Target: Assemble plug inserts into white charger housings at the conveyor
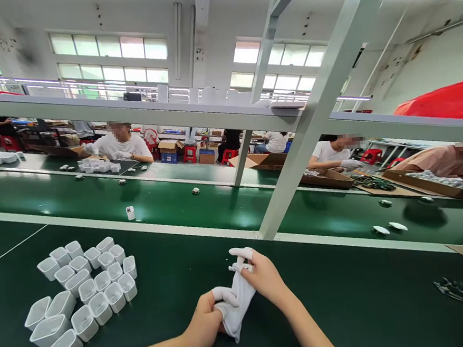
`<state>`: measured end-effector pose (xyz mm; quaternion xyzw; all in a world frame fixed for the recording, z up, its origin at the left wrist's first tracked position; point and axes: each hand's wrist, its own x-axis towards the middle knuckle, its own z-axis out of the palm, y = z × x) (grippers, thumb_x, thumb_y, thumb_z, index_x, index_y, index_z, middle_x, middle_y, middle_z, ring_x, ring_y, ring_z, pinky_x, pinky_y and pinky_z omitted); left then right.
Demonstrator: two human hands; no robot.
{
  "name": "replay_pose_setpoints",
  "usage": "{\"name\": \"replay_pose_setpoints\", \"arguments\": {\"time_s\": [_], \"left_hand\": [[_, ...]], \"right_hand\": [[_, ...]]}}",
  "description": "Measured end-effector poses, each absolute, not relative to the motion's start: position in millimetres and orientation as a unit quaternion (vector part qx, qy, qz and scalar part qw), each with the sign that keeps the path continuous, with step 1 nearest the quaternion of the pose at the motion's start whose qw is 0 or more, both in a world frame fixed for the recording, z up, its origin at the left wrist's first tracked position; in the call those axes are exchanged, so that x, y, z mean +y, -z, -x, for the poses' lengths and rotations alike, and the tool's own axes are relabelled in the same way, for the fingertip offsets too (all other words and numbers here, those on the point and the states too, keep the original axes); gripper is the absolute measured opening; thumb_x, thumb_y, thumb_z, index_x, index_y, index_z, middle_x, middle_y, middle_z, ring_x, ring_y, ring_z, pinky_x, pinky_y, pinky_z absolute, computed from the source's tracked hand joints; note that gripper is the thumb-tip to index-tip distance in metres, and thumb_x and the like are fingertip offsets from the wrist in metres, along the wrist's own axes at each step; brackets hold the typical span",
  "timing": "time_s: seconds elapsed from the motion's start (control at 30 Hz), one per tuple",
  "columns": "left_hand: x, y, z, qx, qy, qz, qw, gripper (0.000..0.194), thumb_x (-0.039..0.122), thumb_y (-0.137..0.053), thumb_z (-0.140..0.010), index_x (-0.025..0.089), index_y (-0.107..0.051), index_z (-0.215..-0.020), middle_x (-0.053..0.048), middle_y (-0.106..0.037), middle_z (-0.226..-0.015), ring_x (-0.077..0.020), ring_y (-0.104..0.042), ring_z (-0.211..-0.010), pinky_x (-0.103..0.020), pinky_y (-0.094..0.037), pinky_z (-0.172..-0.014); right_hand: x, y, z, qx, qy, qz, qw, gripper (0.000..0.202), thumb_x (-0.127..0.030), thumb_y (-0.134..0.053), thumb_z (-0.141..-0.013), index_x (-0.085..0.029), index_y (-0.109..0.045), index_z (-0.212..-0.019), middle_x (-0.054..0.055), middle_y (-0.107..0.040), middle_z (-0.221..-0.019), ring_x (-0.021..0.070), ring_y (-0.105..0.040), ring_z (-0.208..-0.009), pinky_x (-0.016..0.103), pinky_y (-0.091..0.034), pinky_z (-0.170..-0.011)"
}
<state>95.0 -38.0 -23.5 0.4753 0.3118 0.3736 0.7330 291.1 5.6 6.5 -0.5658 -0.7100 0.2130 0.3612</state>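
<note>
A limp white cloth piece, which looks like a glove [240, 300], hangs between my hands above the dark green tabletop. My left hand [209, 315] is closed on its lower left part, with white covers on some fingertips. My right hand [262, 274] pinches the upper end, its fingertips also in white covers. Left of my hands, several open white plastic cups [83, 321] stand grouped on the table.
A green conveyor belt [170, 204] carrying small white parts runs beyond the table edge. A slanted metal post [291, 174] rises in front of me. Dark small parts [461, 290] lie at the right. People sit across the belt beside cardboard boxes [327, 178].
</note>
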Motion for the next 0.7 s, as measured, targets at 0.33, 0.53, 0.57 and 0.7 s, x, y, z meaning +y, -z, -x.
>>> {"name": "replay_pose_setpoints", "arguments": {"time_s": [0.33, 0.53, 0.57, 0.7], "left_hand": [[-45.5, 22.6, -80.3, 0.217, -0.374, -0.855, 0.287, 0.041, 0.005, -0.051, -0.071, 0.021, -0.061, -0.107, -0.012, -0.049, -0.134, -0.0286, -0.046, -0.126, -0.048, -0.041, -0.106], [-36.5, 26.8, -84.4, 0.348, -0.329, -0.816, 0.324, 0.047, 0.007, -0.050, -0.073, 0.018, -0.058, -0.118, -0.014, -0.049, -0.136, -0.0266, -0.047, -0.129, -0.046, -0.041, -0.109], [-32.8, 27.9, -82.8, 0.376, -0.316, -0.817, 0.301, 0.046, 0.009, -0.051, -0.073, 0.015, -0.058, -0.118, -0.016, -0.051, -0.134, -0.0294, -0.043, -0.132, -0.049, -0.038, -0.111], [-18.5, 31.5, -72.4, 0.414, -0.265, -0.860, 0.135, 0.035, 0.020, -0.059, -0.075, 0.013, -0.064, -0.108, -0.019, -0.053, -0.133, -0.0409, -0.018, -0.143, -0.065, -0.019, -0.114]], "right_hand": [[20.5, 26.4, -291.5, -0.765, 0.042, 0.544, 0.343, 0.037, -0.027, -0.041, -0.095, -0.017, -0.066, -0.120, 0.012, -0.062, -0.093, 0.0251, -0.054, -0.086, 0.041, -0.046, -0.080], [26.6, 33.8, -288.3, -0.718, 0.156, 0.574, 0.361, 0.037, -0.029, -0.044, -0.094, -0.015, -0.062, -0.123, 0.017, -0.055, -0.118, 0.0348, -0.045, -0.111, 0.056, -0.039, -0.094], [26.2, 31.8, -287.8, -0.711, 0.170, 0.576, 0.366, 0.038, -0.027, -0.044, -0.093, -0.014, -0.060, -0.124, 0.018, -0.054, -0.121, 0.0362, -0.044, -0.114, 0.058, -0.038, -0.094], [14.2, -1.0, -273.9, -0.720, 0.203, 0.540, 0.386, 0.039, -0.020, -0.043, -0.090, -0.013, -0.058, -0.126, 0.018, -0.053, -0.124, 0.0356, -0.043, -0.117, 0.057, -0.040, -0.094]]}}
